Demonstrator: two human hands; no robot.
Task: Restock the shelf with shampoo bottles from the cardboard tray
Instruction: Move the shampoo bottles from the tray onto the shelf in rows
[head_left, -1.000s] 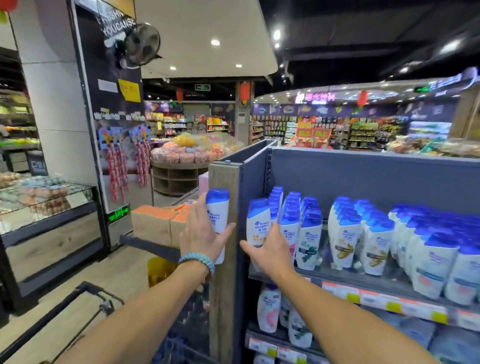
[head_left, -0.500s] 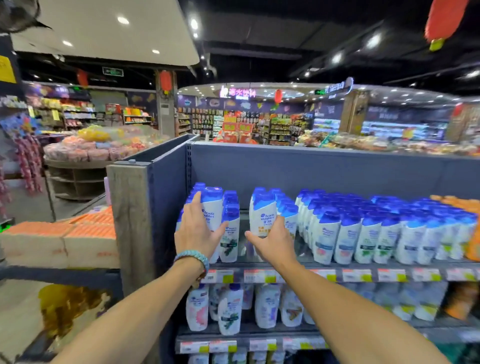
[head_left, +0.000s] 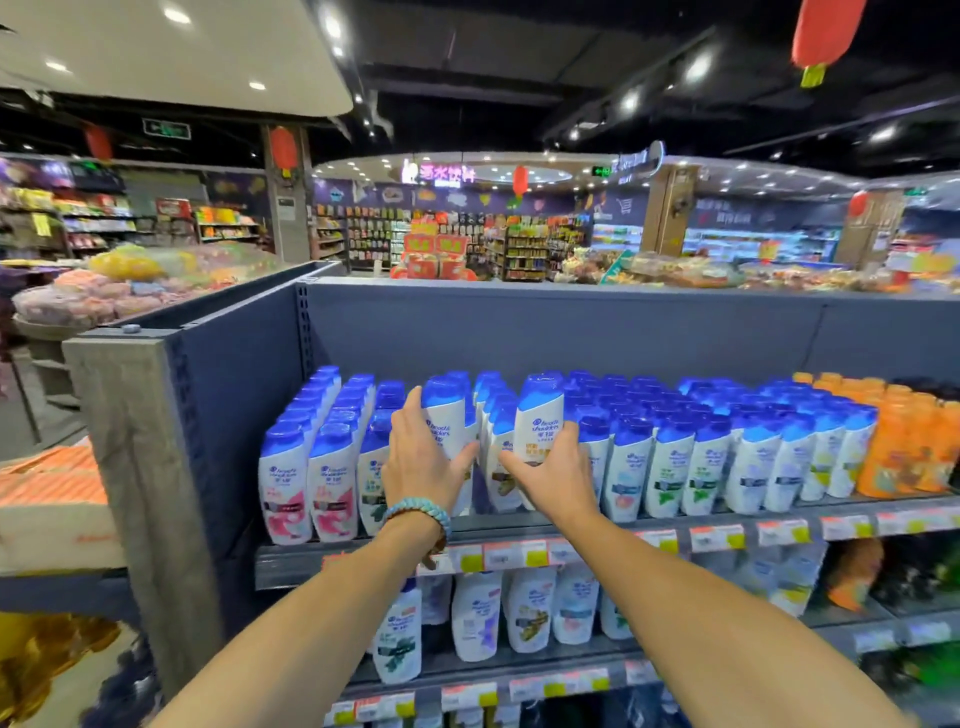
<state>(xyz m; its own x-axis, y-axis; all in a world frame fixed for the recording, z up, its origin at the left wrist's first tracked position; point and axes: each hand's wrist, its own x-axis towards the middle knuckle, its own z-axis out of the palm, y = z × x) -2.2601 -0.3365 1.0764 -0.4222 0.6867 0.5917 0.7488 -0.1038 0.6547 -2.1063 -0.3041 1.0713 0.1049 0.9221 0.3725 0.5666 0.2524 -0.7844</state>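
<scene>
Head view, 12 o'clock: the left hand (head_left: 423, 462) grips a white plastic shampoo bottle with a blue cap (head_left: 445, 415), fingers curled round its left side and thumb spread. The right hand (head_left: 551, 467) wraps a second identical bottle (head_left: 540, 415) just beside it at 1 o'clock — both are upright, raised among the rows on the grey metal top shelf (head_left: 291, 566).

Dark ceiling (head_left: 519, 62) with spotlights (head_left: 698, 66), red lanterns (head_left: 823, 31), distant grocery aisles (head_left: 524, 249).
</scene>
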